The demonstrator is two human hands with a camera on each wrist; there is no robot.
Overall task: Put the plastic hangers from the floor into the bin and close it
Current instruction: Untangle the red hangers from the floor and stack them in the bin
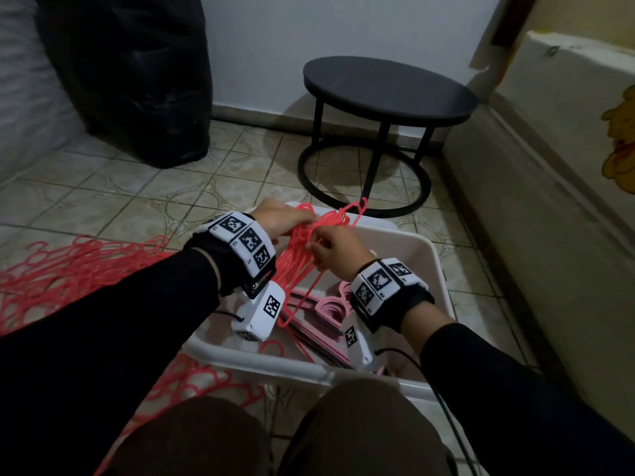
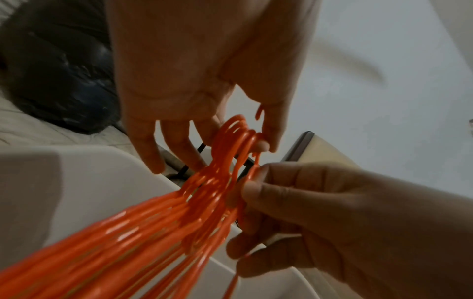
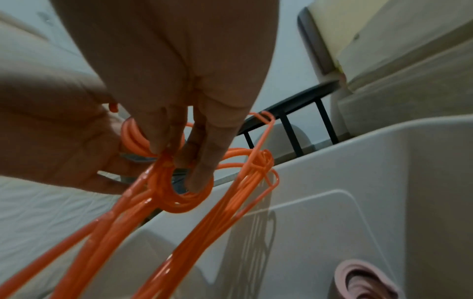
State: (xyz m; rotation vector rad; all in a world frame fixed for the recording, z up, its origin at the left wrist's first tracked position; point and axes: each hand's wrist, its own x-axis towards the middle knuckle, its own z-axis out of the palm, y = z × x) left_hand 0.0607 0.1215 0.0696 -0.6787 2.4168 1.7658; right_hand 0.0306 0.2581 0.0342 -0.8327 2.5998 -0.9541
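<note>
Both hands hold one bundle of orange-red plastic hangers above the open white bin. My left hand pinches the hooks at the top of the bundle between thumb and fingers. My right hand grips the same hangers just below, its fingers curled through the hook loops. The bundle's lower ends hang down into the bin. Pale pink hangers lie inside the bin. More red hangers lie on the tiled floor at the left and by my knees.
A black round side table stands just beyond the bin. A big black bag leans at the back left. A cream mattress edge runs along the right. White bedding lies at the far left.
</note>
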